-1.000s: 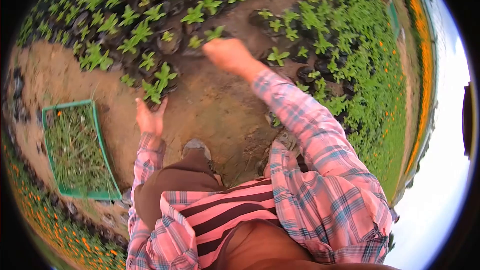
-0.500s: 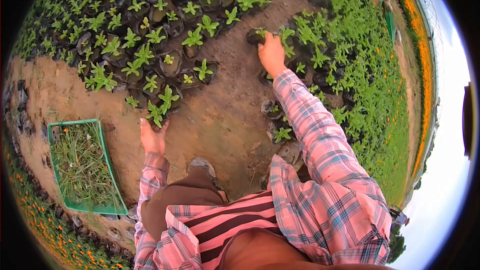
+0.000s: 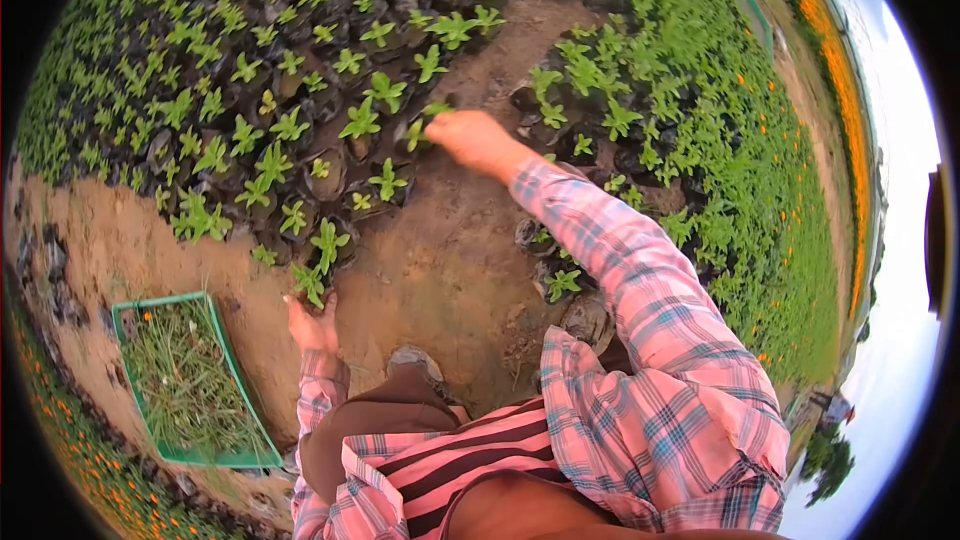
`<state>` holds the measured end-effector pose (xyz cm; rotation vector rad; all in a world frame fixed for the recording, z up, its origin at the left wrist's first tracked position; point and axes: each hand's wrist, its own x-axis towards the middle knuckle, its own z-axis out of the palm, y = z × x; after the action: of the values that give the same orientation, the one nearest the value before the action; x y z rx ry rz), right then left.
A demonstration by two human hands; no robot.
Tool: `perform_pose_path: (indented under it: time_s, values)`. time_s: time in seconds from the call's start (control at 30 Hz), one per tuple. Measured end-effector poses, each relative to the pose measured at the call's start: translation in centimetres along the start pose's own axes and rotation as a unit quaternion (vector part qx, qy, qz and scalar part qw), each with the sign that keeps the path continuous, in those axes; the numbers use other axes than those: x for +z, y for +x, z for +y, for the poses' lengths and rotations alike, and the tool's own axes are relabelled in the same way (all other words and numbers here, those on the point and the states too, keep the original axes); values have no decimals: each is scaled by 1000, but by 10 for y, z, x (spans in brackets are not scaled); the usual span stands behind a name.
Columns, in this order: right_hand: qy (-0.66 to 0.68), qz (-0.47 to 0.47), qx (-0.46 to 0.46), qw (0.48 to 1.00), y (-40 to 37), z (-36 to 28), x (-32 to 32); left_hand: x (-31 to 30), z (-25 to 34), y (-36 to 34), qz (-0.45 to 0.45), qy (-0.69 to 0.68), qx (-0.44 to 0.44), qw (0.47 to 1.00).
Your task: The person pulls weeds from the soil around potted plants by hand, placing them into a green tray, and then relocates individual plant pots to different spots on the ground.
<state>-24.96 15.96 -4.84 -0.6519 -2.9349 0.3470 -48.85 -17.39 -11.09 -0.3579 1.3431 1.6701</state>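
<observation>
My right hand [image 3: 472, 138] is out over the bare soil strip, its fingers closed on a small seedling in a black bag [image 3: 436, 112], partly blurred. It is close to the right edge of the left block of bagged seedlings [image 3: 361, 120]. At the near corner of that block, my left hand [image 3: 316, 324] is curled around the base of a leafy seedling [image 3: 308, 285]. The leaves hide most of that seedling's bag and some of my fingertips.
A green crate [image 3: 168, 459] of cut grass stands on the soil at left. More bagged plants [image 3: 620, 120] grow densely on the right, with a few bags [image 3: 562, 284] by my foot. Orange flowers [image 3: 835, 90] line the far right. A distant person [image 3: 835, 407] shows at right.
My right hand has moved left from the right-hand plants, carrying the small bagged seedling across the soil strip. My left hand stays at the same corner seedling. The view has shifted slightly.
</observation>
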Motion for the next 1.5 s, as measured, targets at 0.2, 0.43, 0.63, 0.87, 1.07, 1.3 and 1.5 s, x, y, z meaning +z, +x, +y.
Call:
perform_pose_path:
  time_s: [0.2, 0.43, 0.63, 0.87, 1.07, 1.3, 1.5]
  values:
    - [81, 319, 221, 918, -38, 16, 3, -22, 1, 0, -9, 23, -19, 999]
    - [-14, 62, 528, 847, -70, 36, -17, -25, 2, -2, -1, 82, -14, 997]
    - [-26, 139, 400, 906, -70, 64, 5, -27, 5, 1, -5, 65, -19, 998]
    - [-33, 159, 280, 946, -39, 59, -42, -18, 7, -4, 15, 82, -23, 996]
    - [-121, 21, 38, 992, -27, 80, -27, -13, 10, -7, 8, 99, -19, 995]
    - [-68, 182, 432, 881, -90, 92, -26, -14, 7, -8, 11, 93, -17, 996]
    - [-33, 130, 358, 924, -101, 132, -15, -43, -7, -20, -44, 191, -96, 976]
